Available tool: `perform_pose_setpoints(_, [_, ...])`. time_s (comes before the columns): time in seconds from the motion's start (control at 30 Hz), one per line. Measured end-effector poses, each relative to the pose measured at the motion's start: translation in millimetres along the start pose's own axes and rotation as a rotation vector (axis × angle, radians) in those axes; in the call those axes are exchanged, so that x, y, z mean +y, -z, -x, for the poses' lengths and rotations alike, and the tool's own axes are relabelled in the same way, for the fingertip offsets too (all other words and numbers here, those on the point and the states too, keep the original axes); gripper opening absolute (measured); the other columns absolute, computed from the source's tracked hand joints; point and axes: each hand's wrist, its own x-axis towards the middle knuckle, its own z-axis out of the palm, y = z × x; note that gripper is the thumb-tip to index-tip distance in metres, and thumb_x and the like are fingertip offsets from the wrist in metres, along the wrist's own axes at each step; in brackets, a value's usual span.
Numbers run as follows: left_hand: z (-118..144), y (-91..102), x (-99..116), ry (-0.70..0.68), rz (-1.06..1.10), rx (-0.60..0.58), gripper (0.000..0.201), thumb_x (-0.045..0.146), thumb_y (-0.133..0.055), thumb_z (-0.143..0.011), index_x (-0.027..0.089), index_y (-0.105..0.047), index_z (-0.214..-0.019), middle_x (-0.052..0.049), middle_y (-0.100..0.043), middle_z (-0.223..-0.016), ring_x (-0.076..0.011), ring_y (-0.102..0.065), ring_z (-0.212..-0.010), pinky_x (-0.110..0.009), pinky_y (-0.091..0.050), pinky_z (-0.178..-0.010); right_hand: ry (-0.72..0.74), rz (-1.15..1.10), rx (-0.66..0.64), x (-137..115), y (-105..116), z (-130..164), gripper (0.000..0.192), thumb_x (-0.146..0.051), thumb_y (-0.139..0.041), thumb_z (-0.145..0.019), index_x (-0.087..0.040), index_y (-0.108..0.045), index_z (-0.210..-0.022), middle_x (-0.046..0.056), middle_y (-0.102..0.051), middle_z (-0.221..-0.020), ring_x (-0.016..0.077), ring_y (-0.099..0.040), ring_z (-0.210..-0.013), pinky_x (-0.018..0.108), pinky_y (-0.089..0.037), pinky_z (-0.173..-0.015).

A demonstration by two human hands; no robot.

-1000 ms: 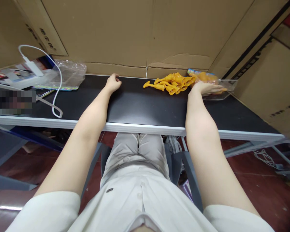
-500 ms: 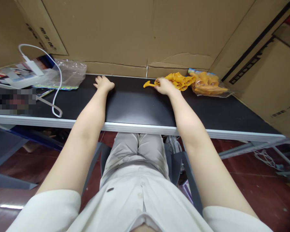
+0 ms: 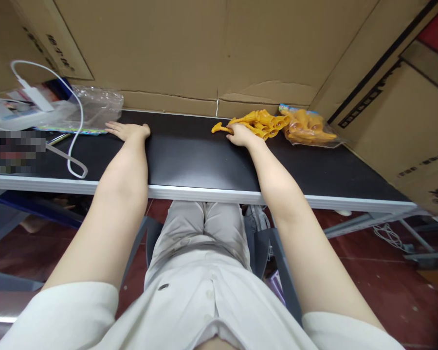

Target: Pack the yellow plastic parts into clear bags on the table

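My left hand [image 3: 128, 131] lies palm down over the black tabletop [image 3: 190, 155], its fingers spread to the left and its thumb apart. Its fingertips are at the edge of a clear plastic bag [image 3: 98, 104] with a coloured strip. My right hand [image 3: 244, 135] has its thumb and fingers around the shaft of a yellow plastic piece [image 3: 217, 128], whose hooked end sticks out to the left. Behind and beside that hand lies a heap of yellow plastic horn-shaped pieces [image 3: 264, 120] with flared open ends. The palm hides part of the heap.
A clear bag of more yellow pieces [image 3: 308, 126] lies to the right. At the left are a white cable [image 3: 81, 109], a white plug [image 3: 38, 98] and some packaging. Cardboard [image 3: 168, 48] stands along the back and right sides. A metal edge [image 3: 204, 194] borders the table's front.
My left hand has moved left to the clear bag, its fingers now stretched sideways. My right hand has shifted slightly towards me, showing another yellow piece behind it. The view has swung a little.
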Motion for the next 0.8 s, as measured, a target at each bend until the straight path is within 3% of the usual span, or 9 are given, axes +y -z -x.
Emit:
perform_pose_setpoints(0.07, [-1.1, 1.3, 0.8, 0.036, 0.005, -0.012, 0.114, 0.077, -0.055, -0.087, 0.0, -0.049, -0.17, -0.032, -0.007, -0.187, -0.0471, 0.011, -0.174, -0.069, 0.007, -0.134, 0.0, -0.005, 0.0, 0.5, -0.7, -0.5, 0.052, -0.016, -0.06, -0.109, -0.008, -0.064, -0.16, 0.018, -0.059, -0.169, 0.0316, -0.056, -0.16, 0.039, -0.044, -0.134])
perform_pose_setpoints(0.13, [-3.1, 3.5, 0.0, 0.048, 0.0, -0.034, 0.124, 0.077, -0.055, -0.082, -0.003, -0.039, -0.176, -0.03, -0.002, -0.188, -0.0467, 0.005, -0.176, -0.065, 0.0, -0.14, 0.0, -0.006, 0.006, 1.8, -1.7, -1.9, 0.052, -0.017, -0.06, -0.11, -0.007, -0.063, -0.161, 0.018, -0.059, -0.169, 0.0324, -0.056, -0.159, 0.04, -0.044, -0.134])
perform_pose_setpoints(0.23, [-10.0, 6.3, -4.6, 0.033, -0.04, -0.084, 0.132, 0.08, -0.056, -0.076, -0.005, -0.039, -0.175, -0.03, -0.012, -0.188, -0.048, 0.009, -0.175, -0.067, -0.004, -0.141, 0.004, -0.01, -0.001, 4.0, -3.0, -4.1, 0.054, -0.018, -0.06, -0.11, -0.008, -0.062, -0.163, 0.018, -0.061, -0.167, 0.0332, -0.059, -0.157, 0.041, -0.046, -0.132])
perform_pose_setpoints(0.33, [-18.6, 5.7, -11.5, -0.02, -0.018, -0.068, 0.132, 0.084, -0.054, -0.071, 0.001, -0.046, -0.173, -0.029, -0.025, -0.185, -0.0505, 0.008, -0.175, -0.069, -0.002, -0.14, 0.005, -0.007, -0.002, 4.6, -2.9, -4.5, 0.054, -0.019, -0.061, -0.11, -0.01, -0.062, -0.163, 0.016, -0.062, -0.166, 0.0328, -0.059, -0.156, 0.041, -0.047, -0.131])
perform_pose_setpoints(0.43, [-24.1, 2.1, -17.4, -0.099, 0.083, -0.006, 0.133, 0.082, -0.056, -0.066, 0.005, -0.046, -0.173, -0.03, -0.025, -0.185, -0.057, 0.004, -0.173, -0.075, 0.003, -0.136, 0.004, -0.004, 0.009, 3.8, -2.2, -3.8, 0.054, -0.018, -0.06, -0.109, -0.009, -0.063, -0.162, 0.017, -0.062, -0.166, 0.0323, -0.06, -0.156, 0.04, -0.046, -0.132])
perform_pose_setpoints(0.53, [-24.7, 0.3, -19.7, -0.08, 0.059, 0.021, 0.134, 0.076, -0.056, -0.068, -0.003, -0.038, -0.175, -0.033, -0.019, -0.185, -0.0554, 0.002, -0.173, -0.068, 0.009, -0.137, 0.006, -0.014, 0.013, 4.0, -2.5, -4.4, 0.054, -0.017, -0.061, -0.108, -0.01, -0.063, -0.162, 0.016, -0.063, -0.165, 0.0323, -0.06, -0.156, 0.041, -0.047, -0.132])
perform_pose_setpoints(0.6, [-22.2, 1.8, -18.7, -0.056, 0.002, 0.028, 0.129, 0.071, -0.055, -0.073, -0.006, -0.036, -0.174, -0.034, -0.019, -0.185, -0.0512, -0.001, -0.175, -0.061, 0.009, -0.14, 0.01, -0.021, 0.018, 5.1, -3.3, -6.0, 0.054, -0.016, -0.062, -0.107, -0.012, -0.065, -0.16, 0.015, -0.065, -0.163, 0.0326, -0.06, -0.155, 0.042, -0.048, -0.132])
perform_pose_setpoints(0.8, [3.4, 17.0, -0.2, -0.161, -0.126, -0.009, 0.092, 0.049, -0.061, -0.092, -0.004, -0.052, -0.167, -0.035, -0.037, -0.178, -0.0495, -0.023, -0.172, -0.062, 0.001, -0.142, 0.012, -0.02, 0.019, 7.6, -4.2, -8.7, 0.053, -0.018, -0.063, -0.106, -0.013, -0.067, -0.159, 0.014, -0.068, -0.161, 0.0324, -0.062, -0.153, 0.043, -0.049, -0.131])
